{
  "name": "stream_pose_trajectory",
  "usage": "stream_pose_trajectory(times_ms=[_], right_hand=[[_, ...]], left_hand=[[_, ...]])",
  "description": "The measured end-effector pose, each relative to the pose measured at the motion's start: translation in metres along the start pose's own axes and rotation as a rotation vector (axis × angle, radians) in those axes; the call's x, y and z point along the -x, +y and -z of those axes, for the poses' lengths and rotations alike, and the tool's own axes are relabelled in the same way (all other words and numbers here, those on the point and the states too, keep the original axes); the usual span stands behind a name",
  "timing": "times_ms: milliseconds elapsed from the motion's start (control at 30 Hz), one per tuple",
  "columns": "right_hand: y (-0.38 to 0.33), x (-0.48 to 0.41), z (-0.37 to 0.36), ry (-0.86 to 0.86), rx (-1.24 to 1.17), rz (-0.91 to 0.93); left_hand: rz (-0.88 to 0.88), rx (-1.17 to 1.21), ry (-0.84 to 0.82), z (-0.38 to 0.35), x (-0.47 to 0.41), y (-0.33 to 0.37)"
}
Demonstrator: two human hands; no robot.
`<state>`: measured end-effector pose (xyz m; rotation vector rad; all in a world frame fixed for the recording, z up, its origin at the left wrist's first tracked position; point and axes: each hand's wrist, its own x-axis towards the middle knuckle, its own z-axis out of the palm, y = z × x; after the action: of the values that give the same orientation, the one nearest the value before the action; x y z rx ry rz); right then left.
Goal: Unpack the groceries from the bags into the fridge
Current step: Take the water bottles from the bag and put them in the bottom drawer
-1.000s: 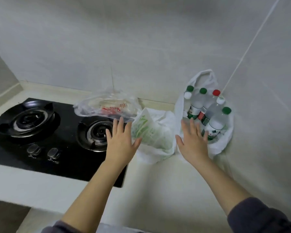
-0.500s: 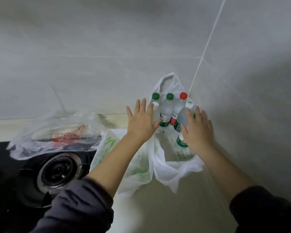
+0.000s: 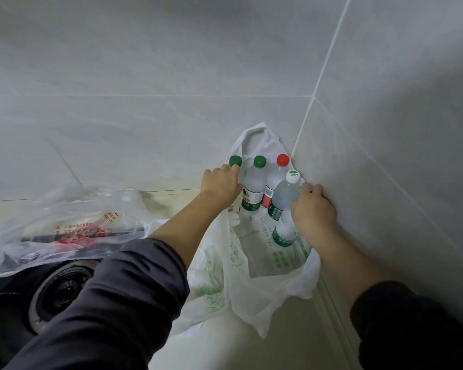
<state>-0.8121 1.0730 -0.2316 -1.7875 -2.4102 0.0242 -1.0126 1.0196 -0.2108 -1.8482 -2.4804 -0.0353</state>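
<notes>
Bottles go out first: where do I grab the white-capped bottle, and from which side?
Take the white-capped bottle round its shoulder just under the cap, coming from above. Its cap and shoulder stand clear of the bag; other bottles crowd behind it, and the wall and right hand close its right.

Bottles point(image 3: 253, 186) upright in the corner bag point(image 3: 273, 287); second bag point(image 3: 64, 225) leftward, seemingly on the stove point(image 3: 59, 289).

I see both arms reaching toward the far right, dark sleeves point(image 3: 112, 303) ending short of the bare forearms. My left hand point(image 3: 221, 182) and right hand point(image 3: 314, 206) lie backs up, near each other, fingers curled. What they clasp, I can't tell.
</notes>
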Motion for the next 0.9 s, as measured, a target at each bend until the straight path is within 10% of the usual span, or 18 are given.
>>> stream_pose_trajectory(times_ms=[300,900], right_hand=[[0.001,-0.014,0.022,-0.067,-0.031,-0.049],[-0.077,0.06,0.185,0.245,-0.614,0.396]], left_hand=[[0.036,-0.093,0.008,0.009,0.01,0.007],[0.242,0.371,0.685,0.168,0.16,-0.019]])
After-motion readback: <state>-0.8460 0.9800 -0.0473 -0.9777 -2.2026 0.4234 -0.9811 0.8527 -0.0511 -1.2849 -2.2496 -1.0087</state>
